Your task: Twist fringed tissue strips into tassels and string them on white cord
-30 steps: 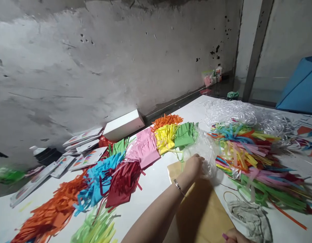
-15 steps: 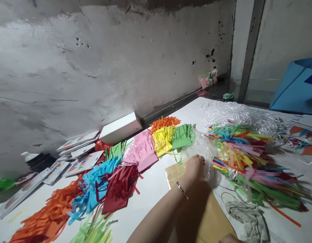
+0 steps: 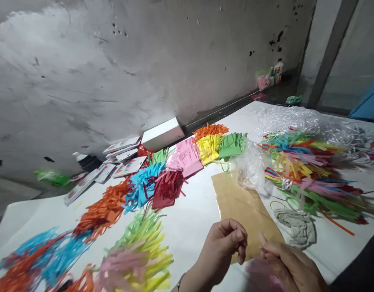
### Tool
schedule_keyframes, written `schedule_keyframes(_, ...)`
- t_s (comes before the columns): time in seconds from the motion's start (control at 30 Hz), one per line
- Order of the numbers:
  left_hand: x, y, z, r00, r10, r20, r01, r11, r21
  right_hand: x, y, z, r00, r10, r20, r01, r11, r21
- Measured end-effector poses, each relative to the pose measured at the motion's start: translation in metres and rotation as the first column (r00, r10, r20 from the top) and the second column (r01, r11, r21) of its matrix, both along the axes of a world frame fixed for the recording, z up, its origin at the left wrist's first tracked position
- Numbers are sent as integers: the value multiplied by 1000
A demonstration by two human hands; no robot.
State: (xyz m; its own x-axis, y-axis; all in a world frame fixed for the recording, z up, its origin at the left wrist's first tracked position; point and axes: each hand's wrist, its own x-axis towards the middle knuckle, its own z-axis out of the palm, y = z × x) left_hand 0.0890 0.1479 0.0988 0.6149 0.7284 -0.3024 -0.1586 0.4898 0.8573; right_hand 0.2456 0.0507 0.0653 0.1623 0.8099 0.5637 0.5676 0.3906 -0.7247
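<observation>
My left hand (image 3: pixel 225 247), with a bracelet at its wrist, is above the near end of a brown paper sheet (image 3: pixel 235 202). Its fingers are curled in, and whatever they may hold is too small to make out. To its right, my right hand (image 3: pixel 291 265) is closed on a piece of pink paper (image 3: pixel 261 275), blurred and partly hidden at the bottom edge. A crumpled clear plastic bag (image 3: pixel 250 166) lies over the far end of the brown sheet. Beside the right hand is a crumpled grey cloth (image 3: pixel 296 227).
Fringed paper pieces in orange, yellow (image 3: pixel 209 148), green (image 3: pixel 232 145), pink (image 3: pixel 188 158), blue and dark red (image 3: pixel 167 188) run along the left. Multicoloured strip bundles (image 3: pixel 314 178) and white shiny string (image 3: pixel 290 121) lie right. A white box (image 3: pixel 163 134) and flat packs stand by the wall.
My left hand has drawn back from the plastic bag towards me, its fingers now curled. My right hand has come further into view with pink paper. The view has shifted, showing more of the near table.
</observation>
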Motion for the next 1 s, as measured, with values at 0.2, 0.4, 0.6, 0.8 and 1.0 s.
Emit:
schedule_keyframes(0.2, -34, -54, -9, 976, 213, 52, -217, 971, 101, -35, -9, 17, 971, 217, 105, -208, 974, -86)
schedule_keyframes(0.4, -69, -82, -8, 947, 297, -119, -167, 776, 609, -52, -29, 28, 912, 379, 155, -307, 884, -353)
schedule_keyframes(0.6, -90, -94, 7, 920, 292, -262, 34, 607, 794, -53, -34, 39, 859, 509, 49, -431, 772, -467)
schedule_keyframes(0.8, -97, -103, 5, 923, 279, -265, 12, 666, 746, -55, -41, 37, 859, 512, 9, -470, 796, -381)
schedule_keyframes(1.0, -95, -109, 3, 948, 261, -182, -166, 893, 418, -59, -46, 33, 848, 530, 12, -497, 803, -330)
